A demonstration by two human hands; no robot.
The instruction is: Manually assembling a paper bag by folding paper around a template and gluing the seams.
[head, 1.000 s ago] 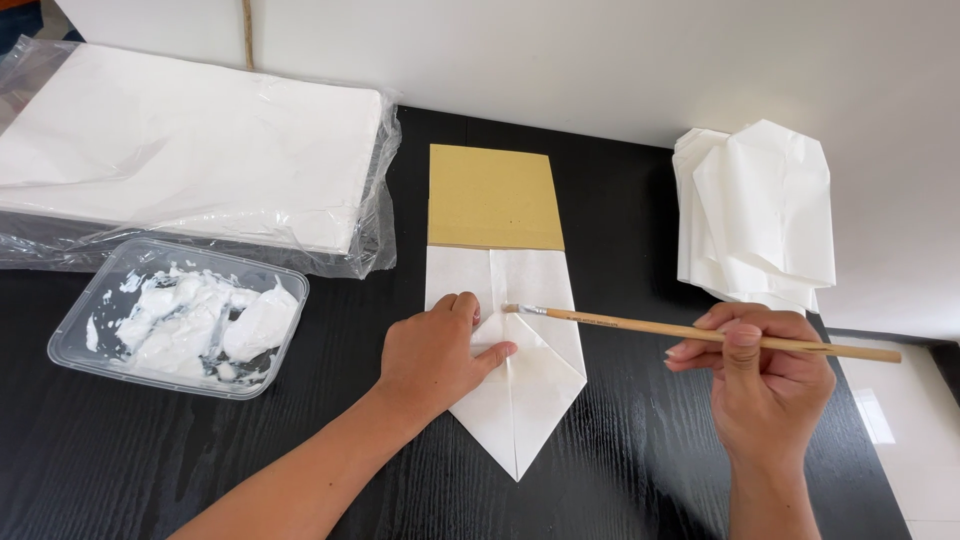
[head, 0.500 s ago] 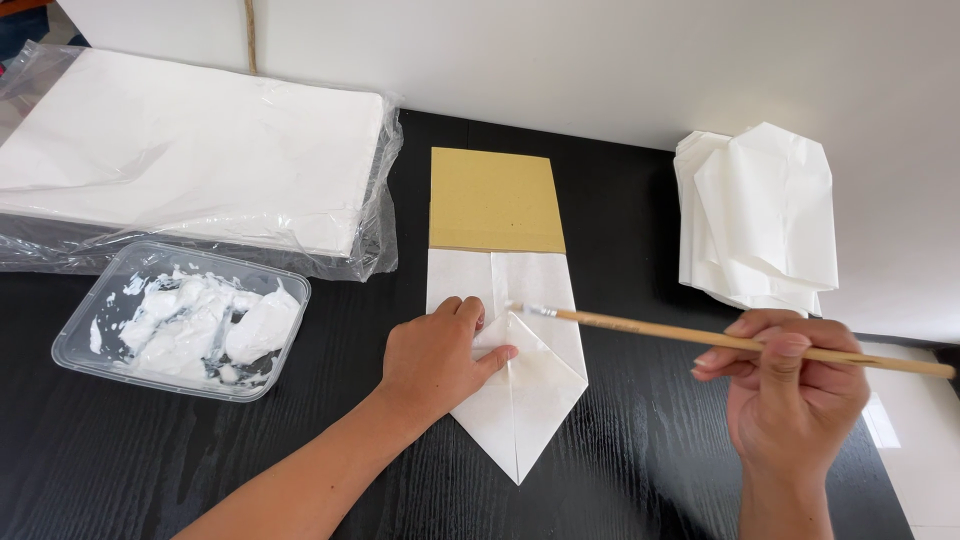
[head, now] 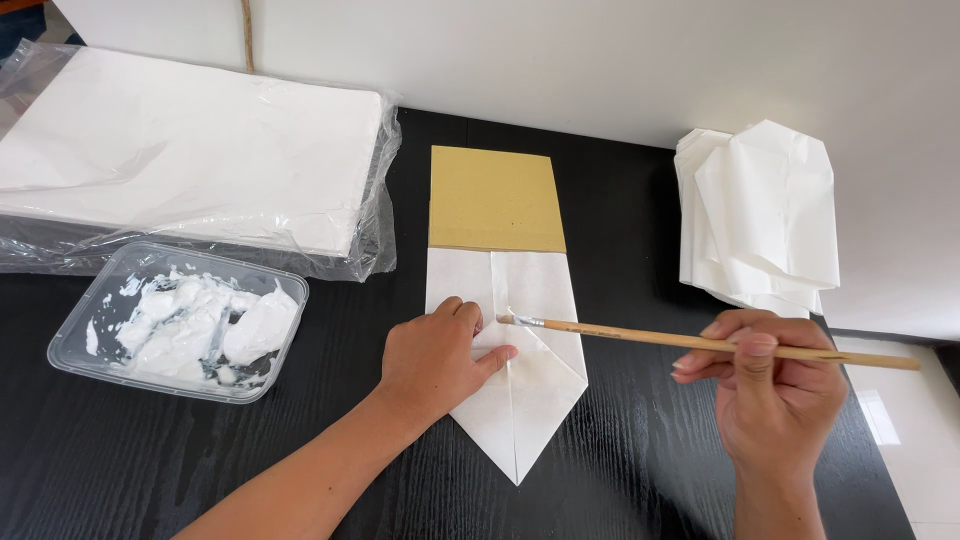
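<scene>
A folded white paper with a pointed lower end lies on the black table, over a tan cardboard sheet that sticks out above it. My left hand presses flat on the paper's left half, thumb on the centre fold. My right hand grips a long wooden brush by its rear part. The bristle tip touches the paper just right of my left fingers.
A clear plastic tray of white paste sits at the left. Behind it lies a stack of white paper in a plastic wrap. A pile of folded white papers rests at the right, by the table's edge.
My right hand slid the brush to the right and back a little, with the tip staying on the paper's centre. My left hand kept still.
</scene>
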